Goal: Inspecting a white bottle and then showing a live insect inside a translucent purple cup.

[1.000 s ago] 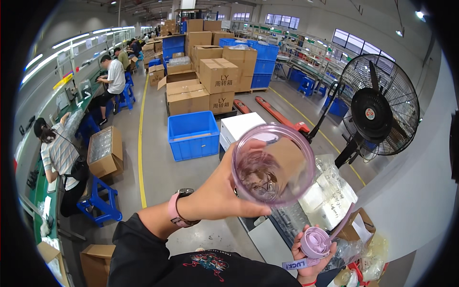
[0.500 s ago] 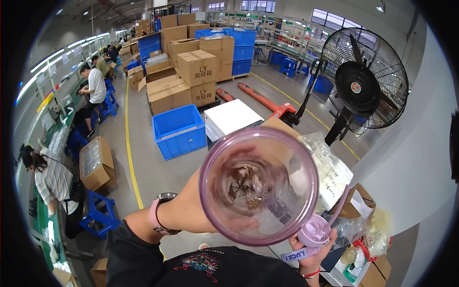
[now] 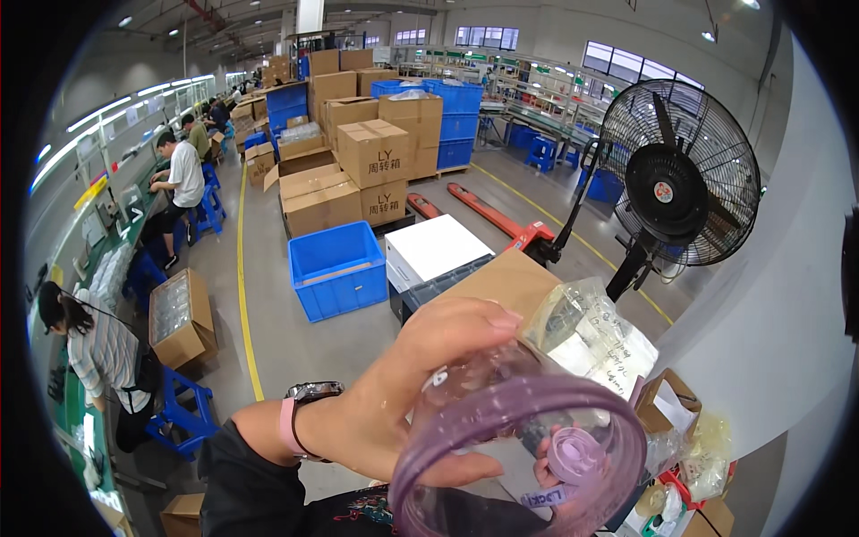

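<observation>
My left hand [image 3: 389,398], with a watch on its wrist, is wrapped round a see-through purple-tinted water bottle [image 3: 528,394]. The bottle is uncapped, and its wide mouth tips down toward me at the lower middle. Behind its clear wall shows a lilac screw lid [image 3: 575,455] with a lettered strap tag. My right hand [image 3: 543,467] holds that lid; I see its fingers only through the bottle, so much of the hand is blurred or hidden. The dark leaf-like bits inside the bottle do not show from this angle.
A cardboard sheet [image 3: 497,285] and a plastic bag with papers [image 3: 599,345] lie just beyond the bottle. Ahead stand a blue crate [image 3: 338,286] and stacked cartons [image 3: 374,157]. A black fan [image 3: 667,183] rises at right. Co-workers sit or stand along the left bench.
My left hand has swung the bottle down and to the right, tilting its mouth from facing me to pointing lower. The lid in my right hand now appears behind the bottle.
</observation>
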`<state>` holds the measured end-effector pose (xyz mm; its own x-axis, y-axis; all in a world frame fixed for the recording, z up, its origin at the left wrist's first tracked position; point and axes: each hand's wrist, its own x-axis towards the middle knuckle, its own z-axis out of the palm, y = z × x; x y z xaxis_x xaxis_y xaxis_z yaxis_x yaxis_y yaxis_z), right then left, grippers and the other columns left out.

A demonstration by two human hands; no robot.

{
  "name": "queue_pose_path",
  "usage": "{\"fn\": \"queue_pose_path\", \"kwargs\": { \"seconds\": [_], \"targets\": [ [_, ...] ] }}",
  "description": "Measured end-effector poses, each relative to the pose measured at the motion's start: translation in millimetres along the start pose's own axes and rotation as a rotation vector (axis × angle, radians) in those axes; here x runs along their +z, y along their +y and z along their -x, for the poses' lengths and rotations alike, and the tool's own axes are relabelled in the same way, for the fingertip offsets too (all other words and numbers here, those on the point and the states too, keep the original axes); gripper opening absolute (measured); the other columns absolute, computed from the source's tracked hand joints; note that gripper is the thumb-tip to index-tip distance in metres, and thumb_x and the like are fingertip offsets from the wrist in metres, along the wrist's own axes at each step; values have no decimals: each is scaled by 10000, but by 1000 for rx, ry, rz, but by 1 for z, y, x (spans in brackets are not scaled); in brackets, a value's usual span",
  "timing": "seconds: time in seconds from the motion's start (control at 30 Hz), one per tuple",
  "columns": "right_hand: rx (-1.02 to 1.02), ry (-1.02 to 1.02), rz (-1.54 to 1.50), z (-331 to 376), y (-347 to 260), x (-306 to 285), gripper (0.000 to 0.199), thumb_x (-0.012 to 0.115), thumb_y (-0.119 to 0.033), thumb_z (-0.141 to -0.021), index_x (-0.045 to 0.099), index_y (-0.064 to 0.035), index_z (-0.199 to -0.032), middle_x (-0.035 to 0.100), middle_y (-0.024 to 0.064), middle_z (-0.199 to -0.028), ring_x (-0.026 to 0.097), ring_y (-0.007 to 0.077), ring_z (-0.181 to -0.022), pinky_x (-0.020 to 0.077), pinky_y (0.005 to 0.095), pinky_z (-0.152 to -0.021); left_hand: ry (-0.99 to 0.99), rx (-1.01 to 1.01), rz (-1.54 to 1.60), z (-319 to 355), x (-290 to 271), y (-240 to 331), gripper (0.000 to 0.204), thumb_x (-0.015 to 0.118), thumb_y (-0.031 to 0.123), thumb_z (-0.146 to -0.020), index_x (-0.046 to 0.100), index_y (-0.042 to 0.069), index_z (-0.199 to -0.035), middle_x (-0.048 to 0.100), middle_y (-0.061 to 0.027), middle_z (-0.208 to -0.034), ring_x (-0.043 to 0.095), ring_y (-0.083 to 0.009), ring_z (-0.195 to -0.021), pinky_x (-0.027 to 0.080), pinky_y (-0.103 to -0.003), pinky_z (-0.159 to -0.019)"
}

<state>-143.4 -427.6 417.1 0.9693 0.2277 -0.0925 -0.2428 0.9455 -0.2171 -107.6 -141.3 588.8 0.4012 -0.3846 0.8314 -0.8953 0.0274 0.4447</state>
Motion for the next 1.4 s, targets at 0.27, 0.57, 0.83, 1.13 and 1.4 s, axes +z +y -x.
{"fn": "queue_pose_path", "kwargs": {
  "seconds": [0.27,0.57,0.83,1.13,1.4],
  "targets": [
    [-19,13,-104,-3,3,-11,696,562,-566,-787,446,-145,-1328,455,171,-1298,466,393,-1114,432,480,-877,-48,91,-190,-16,-3,19,863,856,142,-603,339,163,-1293,476,-234,-1206,418,-431,-1204,339,-534,-982],
    [3,-46,52,-2,0,-2,698,556,-571,-786,440,-144,-1327,458,171,-1303,467,389,-1111,435,473,-878,53,140,-228,-28,9,28,705,823,123,-640,423,216,-1213,511,-234,-1157,443,-478,-1146,351,-579,-969],
    [28,-70,26,-4,-1,-3,688,566,-558,-785,447,-142,-1321,466,173,-1296,467,390,-1111,434,477,-883,323,448,-163,-34,26,1,425,698,179,-780,477,293,-1124,546,-191,-1116,461,-504,-1101,428,-555,-935],
    [19,-87,46,-5,-1,-1,695,567,-555,-783,450,-128,-1319,452,183,-1294,474,399,-1108,440,482,-869,387,447,-40,-41,32,9,476,721,118,-744,499,317,-1115,534,-178,-1132,398,-511,-1164,454,-535,-934],
    [53,-75,35,-4,2,3,702,575,-558,-777,443,-142,-1327,451,176,-1302,475,394,-1102,434,478,-876,195,214,-212,-28,10,39,653,776,24,-671,456,279,-1181,508,-198,-1187,405,-495,-1178,393,-571,-965]
  ]
}}
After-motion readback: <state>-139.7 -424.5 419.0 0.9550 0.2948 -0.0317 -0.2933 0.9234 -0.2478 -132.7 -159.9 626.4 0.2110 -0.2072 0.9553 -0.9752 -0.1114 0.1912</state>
